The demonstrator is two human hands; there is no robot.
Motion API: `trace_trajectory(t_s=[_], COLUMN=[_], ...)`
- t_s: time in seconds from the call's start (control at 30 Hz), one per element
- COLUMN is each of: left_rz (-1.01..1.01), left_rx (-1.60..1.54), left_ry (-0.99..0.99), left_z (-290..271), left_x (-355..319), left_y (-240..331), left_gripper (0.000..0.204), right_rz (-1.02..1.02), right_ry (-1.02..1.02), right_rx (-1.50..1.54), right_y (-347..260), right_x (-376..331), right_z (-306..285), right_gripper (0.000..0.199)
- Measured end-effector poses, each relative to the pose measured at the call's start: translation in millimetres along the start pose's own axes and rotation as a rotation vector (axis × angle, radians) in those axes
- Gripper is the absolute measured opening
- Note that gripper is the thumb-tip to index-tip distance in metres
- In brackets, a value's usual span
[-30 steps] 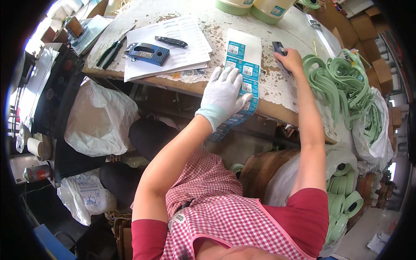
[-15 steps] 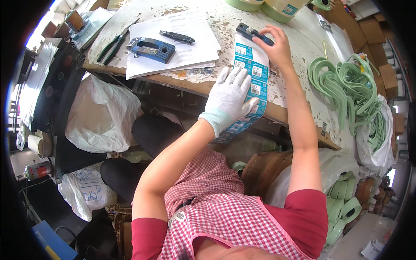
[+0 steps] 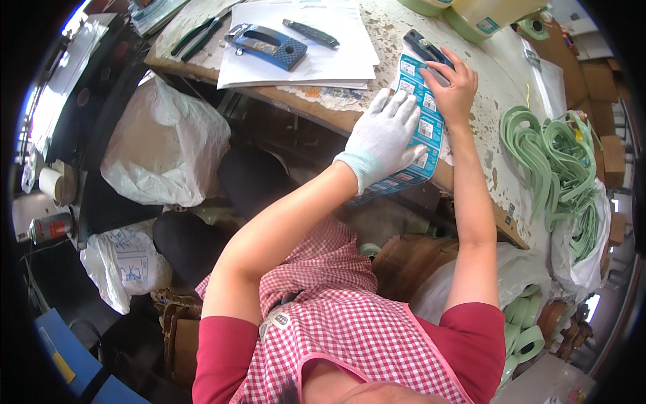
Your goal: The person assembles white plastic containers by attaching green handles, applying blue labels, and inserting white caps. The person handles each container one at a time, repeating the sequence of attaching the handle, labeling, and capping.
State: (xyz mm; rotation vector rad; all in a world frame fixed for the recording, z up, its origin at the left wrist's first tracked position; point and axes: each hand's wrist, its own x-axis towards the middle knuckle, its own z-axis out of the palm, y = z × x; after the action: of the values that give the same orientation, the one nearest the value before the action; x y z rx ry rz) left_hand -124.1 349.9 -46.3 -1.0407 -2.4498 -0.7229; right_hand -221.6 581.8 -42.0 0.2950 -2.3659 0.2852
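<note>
A strip of blue and white printed labels lies on the worn tabletop and hangs over its near edge. My left hand, in a pale grey glove, is open and rests flat on the strip, hiding part of it. Bare and open, my right hand is at the strip's far end, its fingers bent and apart, with the thumb over the labels. Just beyond it lies a long dark blue stapler-like tool, partly behind the fingers.
On white papers at the left lie a blue staple gun and a dark utility knife. Pliers lie beside them. Coiled light green straps are at the right. A plastic bag hangs below the table edge.
My right hand has come nearer, from the dark blue tool onto the far end of the label strip. My left hand stays flat on the strip. The whole view has shifted.
</note>
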Motion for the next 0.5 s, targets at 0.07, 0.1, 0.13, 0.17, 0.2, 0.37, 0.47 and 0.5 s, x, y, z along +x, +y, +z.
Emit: trace_trajectory(t_s=[0.07,0.1,0.13,0.17,0.2,0.37,0.47,0.5], left_rz=[-0.008,-0.005,-0.007,-0.015,-0.01,0.0,-0.089,-0.15], left_rx=[-0.004,-0.01,-0.031,-0.034,-0.059,-0.062,-0.024,-0.06], left_ry=[-0.02,-0.02,-0.027,-0.058,0.03,0.188,0.664,0.665], left_z=[0.1,-1.0,-2.4,-5.1,-8.7,-54.3,-106.6,-127.5], left_x=[-1.6,-1.0,-0.2,2.0,1.1,-43.9,-155.7,-208.3], left_y=[-1.5,-2.0,-2.9,-3.4,-3.0,8.4,8.0,8.5], left_gripper=[0.071,0.072,0.071,0.07,0.071,0.052,0.041,0.039], right_rz=[-0.072,-0.076,-0.101,-0.135,-0.175,-0.501,-0.487,-0.508], right_ry=[-0.009,0.022,0.027,0.005,-0.007,-0.065,-0.172,-0.157], right_rx=[0.002,0.005,0.008,0.01,-0.006,0.107,0.062,0.087], right_y=[0.1,0.9,4.0,7.0,11.6,36.6,28.3,17.4], right_x=[-0.5,-0.4,-0.1,1.2,1.4,13.8,26.4,29.0], right_z=[-3.2,-3.0,-3.9,-1.8,-1.4,3.1,0.8,-5.1], right_gripper=[0.015,0.014,0.014,0.014,0.014,0.02,0.017,0.018])
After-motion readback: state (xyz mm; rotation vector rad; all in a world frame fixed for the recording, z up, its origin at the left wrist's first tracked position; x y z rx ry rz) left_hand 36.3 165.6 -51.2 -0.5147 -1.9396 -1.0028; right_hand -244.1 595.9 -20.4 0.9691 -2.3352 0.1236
